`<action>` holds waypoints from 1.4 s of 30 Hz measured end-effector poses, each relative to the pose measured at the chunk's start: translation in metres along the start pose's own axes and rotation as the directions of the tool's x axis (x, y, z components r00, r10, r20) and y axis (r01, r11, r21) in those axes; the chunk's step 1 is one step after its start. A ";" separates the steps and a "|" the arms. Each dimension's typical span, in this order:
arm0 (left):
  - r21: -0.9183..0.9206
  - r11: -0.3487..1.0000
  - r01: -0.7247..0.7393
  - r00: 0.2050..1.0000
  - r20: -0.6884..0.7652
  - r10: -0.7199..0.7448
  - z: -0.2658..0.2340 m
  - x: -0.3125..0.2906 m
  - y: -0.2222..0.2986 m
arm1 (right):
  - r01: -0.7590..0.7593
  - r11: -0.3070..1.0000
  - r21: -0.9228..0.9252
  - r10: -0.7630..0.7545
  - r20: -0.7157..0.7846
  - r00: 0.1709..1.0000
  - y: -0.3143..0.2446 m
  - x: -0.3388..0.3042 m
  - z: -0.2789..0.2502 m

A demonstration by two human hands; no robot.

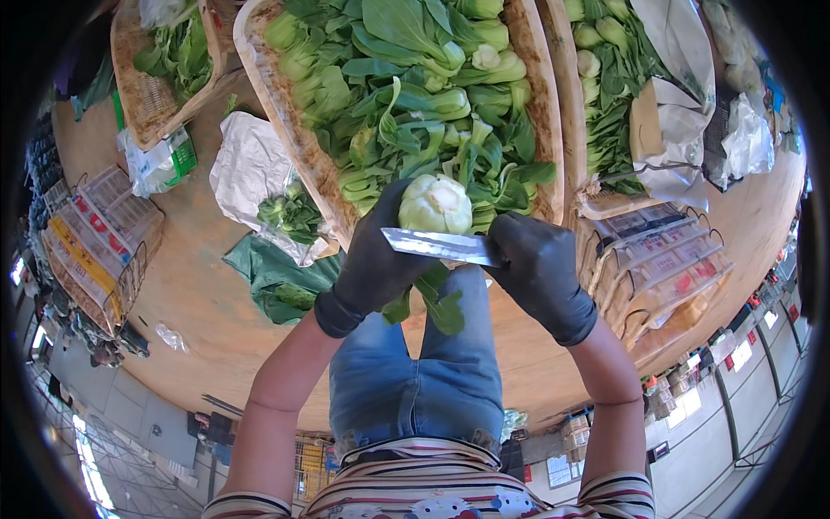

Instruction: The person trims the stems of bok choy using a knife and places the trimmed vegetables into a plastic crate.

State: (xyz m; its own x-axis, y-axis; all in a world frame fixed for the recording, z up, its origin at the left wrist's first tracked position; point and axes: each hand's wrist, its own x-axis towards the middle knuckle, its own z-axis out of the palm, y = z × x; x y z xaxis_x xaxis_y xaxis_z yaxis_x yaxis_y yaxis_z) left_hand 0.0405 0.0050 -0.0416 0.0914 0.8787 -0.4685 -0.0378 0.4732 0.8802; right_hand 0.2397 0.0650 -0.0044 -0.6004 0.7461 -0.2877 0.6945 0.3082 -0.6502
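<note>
A head of bok choy (435, 204) sits in my left hand (377, 251), its pale cut base turned up and a few green leaves hanging below. Black gloves cover both hands. My right hand (538, 264) is closed around the handle of a knife (445, 246). The knife's blade lies crosswise just below the bok choy base, its tip pointing left toward my left wrist; whether it touches the stem I cannot tell. Right in front stands a large crate (545, 112) heaped with bok choy (406, 95).
Another crate of greens (609, 104) stands at the right, a smaller basket (156, 117) at the far left. White sheeting (246, 156) with leaves and a dark green bag (281, 281) lie on the floor. Wire baskets stand left (95, 251) and right (661, 259).
</note>
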 end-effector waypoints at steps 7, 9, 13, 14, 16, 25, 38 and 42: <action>0.271 0.960 -0.067 0.998 -0.002 0.070 0.002 -0.009 0.011 | -0.305 0.948 -0.089 0.312 0.074 0.947 0.078 -0.012 0.043; 0.284 0.942 -0.180 0.982 0.001 0.187 0.001 -0.011 0.014 | -0.645 0.757 -0.101 0.646 0.259 0.718 0.143 -0.029 0.059; -0.055 0.980 0.191 0.981 0.037 -0.189 -0.017 -0.015 0.011 | -0.378 0.781 0.497 0.422 0.027 0.906 0.064 -0.012 0.034; -0.089 0.977 0.193 0.980 0.076 -0.187 -0.017 -0.014 0.002 | -0.305 0.635 0.710 0.337 0.101 0.936 0.037 -0.002 0.025; -0.203 0.949 0.240 0.966 0.150 -0.212 -0.011 -0.013 0.000 | -0.167 0.539 0.826 0.145 0.104 0.984 -0.004 0.006 0.019; -0.316 0.898 0.307 0.924 0.324 -0.202 -0.038 -0.018 -0.015 | -0.199 0.630 0.750 0.075 0.197 0.978 -0.017 0.020 0.026; -0.522 0.730 0.441 0.877 0.424 -0.226 -0.045 -0.022 -0.009 | -0.272 0.739 0.616 0.183 0.206 0.961 -0.024 0.021 0.024; -0.592 0.608 0.530 0.841 0.459 -0.286 -0.042 -0.026 -0.012 | -0.278 0.826 0.491 0.176 0.244 0.954 -0.026 0.022 0.019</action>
State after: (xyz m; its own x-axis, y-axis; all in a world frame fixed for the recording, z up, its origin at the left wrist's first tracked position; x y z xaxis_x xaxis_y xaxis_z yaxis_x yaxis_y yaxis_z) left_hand -0.0034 -0.0205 -0.0435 0.5443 0.5751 -0.6108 -0.5637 0.7899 0.2413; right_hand 0.2008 0.0623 -0.0066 -0.5471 0.6221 -0.5600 0.5456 -0.2423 -0.8022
